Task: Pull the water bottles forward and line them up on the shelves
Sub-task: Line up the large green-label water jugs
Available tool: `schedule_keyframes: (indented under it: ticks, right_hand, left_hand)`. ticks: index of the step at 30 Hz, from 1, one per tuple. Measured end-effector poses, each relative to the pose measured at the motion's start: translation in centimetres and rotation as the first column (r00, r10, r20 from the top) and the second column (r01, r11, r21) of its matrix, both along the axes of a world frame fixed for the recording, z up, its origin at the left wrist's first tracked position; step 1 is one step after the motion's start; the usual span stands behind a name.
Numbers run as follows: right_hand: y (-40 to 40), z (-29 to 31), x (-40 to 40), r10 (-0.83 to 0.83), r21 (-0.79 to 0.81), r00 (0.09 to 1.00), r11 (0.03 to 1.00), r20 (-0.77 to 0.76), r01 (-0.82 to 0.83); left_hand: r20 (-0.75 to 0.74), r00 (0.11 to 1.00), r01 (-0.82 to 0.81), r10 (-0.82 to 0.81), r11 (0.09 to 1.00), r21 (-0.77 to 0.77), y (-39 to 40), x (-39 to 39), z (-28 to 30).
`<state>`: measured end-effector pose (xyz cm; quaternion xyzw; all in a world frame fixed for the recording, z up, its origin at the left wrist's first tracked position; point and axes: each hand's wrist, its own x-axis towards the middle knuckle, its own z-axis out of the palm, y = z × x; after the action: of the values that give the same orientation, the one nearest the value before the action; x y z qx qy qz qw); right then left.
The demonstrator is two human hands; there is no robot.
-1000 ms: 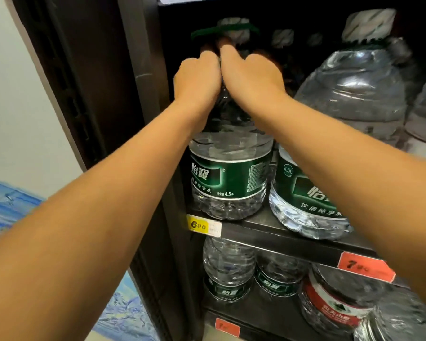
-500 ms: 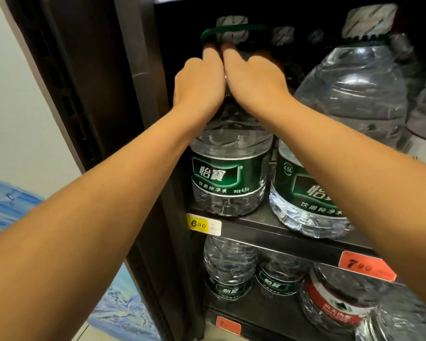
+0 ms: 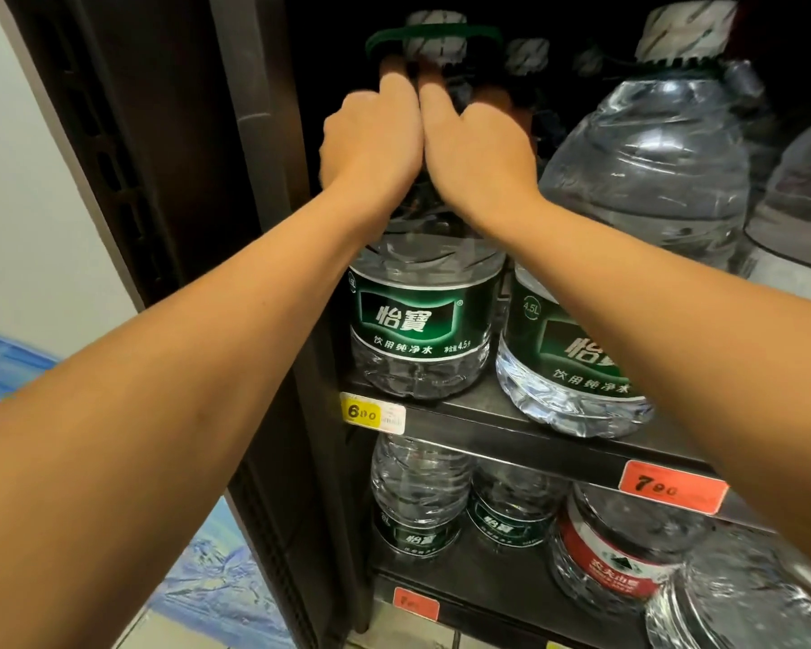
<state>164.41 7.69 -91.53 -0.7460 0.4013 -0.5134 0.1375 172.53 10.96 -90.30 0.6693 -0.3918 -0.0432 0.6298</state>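
Both forearms reach in from near edge, converging. Left hand (image 3: 371,133) and right hand (image 3: 478,142) side by side, touching, fingers curled over shoulder of large clear plastic water bottle with green label (image 3: 417,316), grasping it near neck under green carry handle (image 3: 434,35). Bottle upright at left front of dark metal upper shelf (image 3: 511,426), just above yellow price tag (image 3: 371,413). Second clear green-label bottle (image 3: 577,367) just beside on right, at shelf edge. More capped bottles behind, dim. Lower shelf: smaller bottles, red-label bottle (image 3: 605,562).

Both hands (image 3: 422,142) have turned the bottle (image 3: 422,320) label-forward.
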Motion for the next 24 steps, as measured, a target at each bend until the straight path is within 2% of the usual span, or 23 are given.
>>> schedule_keyframes:
  ticks: [12,15,18,24]
  right_hand:
    - [0.7,-0.2,0.1,-0.053,-0.029,0.998,0.998,-0.021,0.053]
    - [1.0,0.0,-0.1,-0.026,0.017,0.999,1.0,-0.043,0.026]
    - [1.8,0.3,-1.1,0.006,0.054,0.998,0.999,-0.061,-0.003]
    - [4.9,-0.1,-4.5,0.154,0.123,0.987,0.981,-0.046,-0.147]
  left_hand:
    - [0.019,0.999,0.028,-0.028,0.999,-0.042,0.4,0.2,-0.4]
    - [0.007,1.0,0.03,-0.03,0.999,-0.026,0.5,0.5,-0.4]
    - [0.145,0.989,-0.002,0.0,1.0,0.016,1.2,0.2,-1.1]
    - [0.107,0.988,0.114,-0.115,0.993,0.022,4.9,-0.8,-3.2]
